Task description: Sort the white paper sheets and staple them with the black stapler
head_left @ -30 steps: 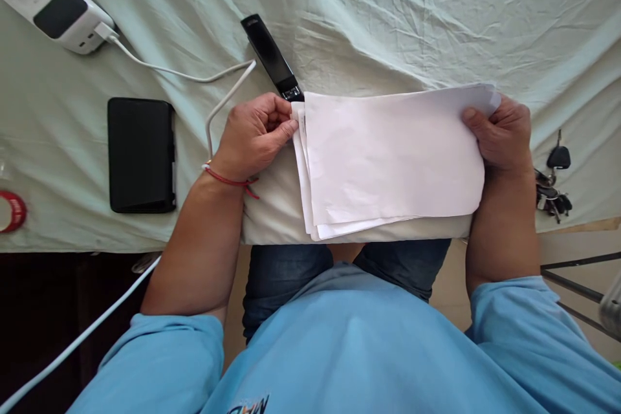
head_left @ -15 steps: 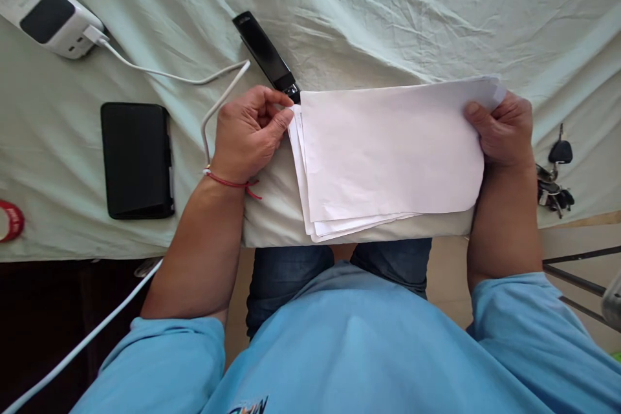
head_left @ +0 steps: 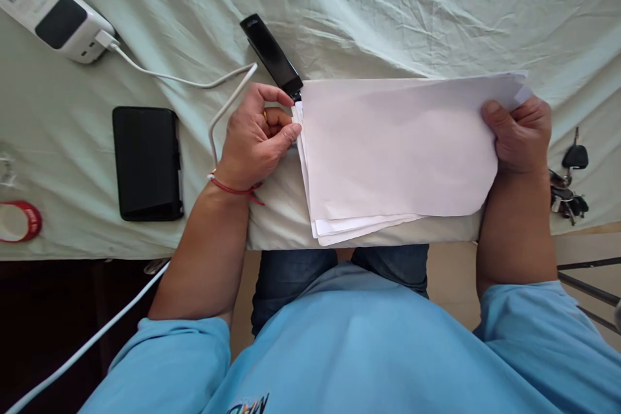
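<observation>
Since the earlier frame the papers (head_left: 395, 149) have slid a little toward the right of the frame, and the right hand (head_left: 521, 136) has gone with them. That hand's grip is clenched on the stack's right edge, thumb on top. At the left edge the left hand (head_left: 257, 139) pinches the sheets' corner between thumb and fingers, its grip closed on the papers. They lie in the middle of the frame on a sheet-covered counter (head_left: 388, 13), their lower edge near its front. A black stapler (head_left: 272, 57) lies just above the left hand, touching the stack's upper left corner. At the left are a phone (head_left: 147, 163), a cable (head_left: 184, 79), a power strip (head_left: 53, 16) and tape (head_left: 19, 221); keys (head_left: 568, 189) lie at the right.
</observation>
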The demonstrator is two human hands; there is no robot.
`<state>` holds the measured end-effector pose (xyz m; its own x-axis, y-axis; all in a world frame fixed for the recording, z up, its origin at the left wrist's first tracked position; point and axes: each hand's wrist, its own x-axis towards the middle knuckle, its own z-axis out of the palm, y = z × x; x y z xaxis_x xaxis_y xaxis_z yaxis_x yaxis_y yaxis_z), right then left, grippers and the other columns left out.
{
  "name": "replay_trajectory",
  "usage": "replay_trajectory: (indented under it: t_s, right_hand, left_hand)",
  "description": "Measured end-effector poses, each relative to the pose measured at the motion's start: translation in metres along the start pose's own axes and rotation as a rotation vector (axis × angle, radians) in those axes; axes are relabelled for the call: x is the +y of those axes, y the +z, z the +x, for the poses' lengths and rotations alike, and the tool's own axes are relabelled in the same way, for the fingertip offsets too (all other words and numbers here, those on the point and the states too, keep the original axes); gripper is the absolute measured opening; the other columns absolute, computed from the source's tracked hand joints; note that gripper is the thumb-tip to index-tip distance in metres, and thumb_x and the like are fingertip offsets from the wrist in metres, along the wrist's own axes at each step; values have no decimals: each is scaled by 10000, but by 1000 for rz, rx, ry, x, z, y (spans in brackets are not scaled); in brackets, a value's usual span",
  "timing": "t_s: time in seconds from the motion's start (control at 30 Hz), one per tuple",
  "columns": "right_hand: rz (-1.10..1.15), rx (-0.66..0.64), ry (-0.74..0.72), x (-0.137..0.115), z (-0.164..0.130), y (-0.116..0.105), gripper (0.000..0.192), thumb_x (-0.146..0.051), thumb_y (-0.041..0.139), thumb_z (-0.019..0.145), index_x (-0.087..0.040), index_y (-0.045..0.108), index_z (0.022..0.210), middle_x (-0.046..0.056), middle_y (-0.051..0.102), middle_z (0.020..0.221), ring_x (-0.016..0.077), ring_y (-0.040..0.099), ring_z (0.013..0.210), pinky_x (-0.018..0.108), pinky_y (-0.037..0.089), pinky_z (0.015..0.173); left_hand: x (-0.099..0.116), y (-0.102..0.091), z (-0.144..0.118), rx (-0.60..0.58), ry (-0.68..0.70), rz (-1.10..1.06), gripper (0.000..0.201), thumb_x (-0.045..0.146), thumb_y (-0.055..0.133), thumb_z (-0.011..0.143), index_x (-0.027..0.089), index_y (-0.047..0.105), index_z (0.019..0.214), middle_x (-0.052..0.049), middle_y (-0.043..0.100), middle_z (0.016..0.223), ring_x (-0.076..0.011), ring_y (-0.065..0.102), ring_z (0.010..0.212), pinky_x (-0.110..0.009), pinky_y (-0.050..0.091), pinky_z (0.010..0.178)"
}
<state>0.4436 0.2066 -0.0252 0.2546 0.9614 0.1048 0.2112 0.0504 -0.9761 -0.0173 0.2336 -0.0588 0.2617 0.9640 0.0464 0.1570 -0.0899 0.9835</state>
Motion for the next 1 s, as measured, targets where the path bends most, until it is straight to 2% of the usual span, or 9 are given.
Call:
replay_trajectory:
  t_s: [0.2,0.33,0.43,0.57,0.7,0.8,0.83,0.9,1.0]
  right_hand:
    - [-6,-5,11,-3,-6,0,599,-754,1139,592,-301,924,920,41,842,908,198,691,693,438,625,644]
    - [-2,22,-27,0,-2,-1,599,-727,1152,602,-306,943,973,47,866,963,232,747,794,499,672,779]
    - [-6,72,-107,7,4,-3,634,-770,1129,612,-289,926,971,49,890,1038,287,812,910,584,696,921]
    - [0,108,-180,15,10,-4,649,-828,1092,629,-280,885,910,42,903,1081,335,858,1029,654,687,1040]
    - [0,84,-158,16,11,-1,662,-857,1074,632,-289,860,894,40,895,1059,347,858,1077,660,683,1088]
    - [-39,61,-116,15,9,2,686,-855,1067,651,-281,867,969,56,878,1080,329,828,1030,635,688,1051]
    - [-50,58,-105,14,8,3,678,-834,1075,663,-275,863,985,57,861,1053,315,811,1000,612,686,1023]
    - [-63,53,-95,14,7,5,647,-779,1098,677,-261,845,969,40,798,943,273,756,909,555,673,955]
    - [-78,36,-99,13,6,7,609,-743,1103,704,-247,825,923,14,713,853,212,647,794,478,633,851]
  left_hand:
    - [2,0,-1,18,29,25,721,724,988,946,275,492,1215,99,647,802,-89,619,678,-299,368,586]
    - [6,0,-2,18,57,14,724,743,966,980,274,472,1227,92,656,818,-76,614,683,-293,372,592]
    - [-1,-2,-1,-1,99,-47,759,756,992,954,271,509,1280,106,665,807,-44,567,610,-266,373,556]
    - [-15,-8,-2,-47,56,-55,791,860,936,943,290,592,1369,56,730,837,-136,752,742,-284,489,591]
    - [-13,-6,-2,-36,65,-128,899,871,1026,810,336,664,1435,36,785,850,-193,812,737,-295,561,561]
    - [-1,-1,-2,-70,26,-147,840,796,1096,757,279,739,1315,-2,829,909,-275,889,901,-341,687,681]
    - [3,0,-1,-92,22,-149,811,762,1118,742,249,756,1255,-14,844,943,-276,892,930,-345,707,723]
    - [11,1,-1,-110,33,-118,722,704,1139,743,205,781,1123,-20,848,955,-223,851,864,-316,687,722]
    - [18,2,-1,-59,51,-10,569,679,1094,823,207,782,888,1,744,788,-146,673,684,-282,533,583]
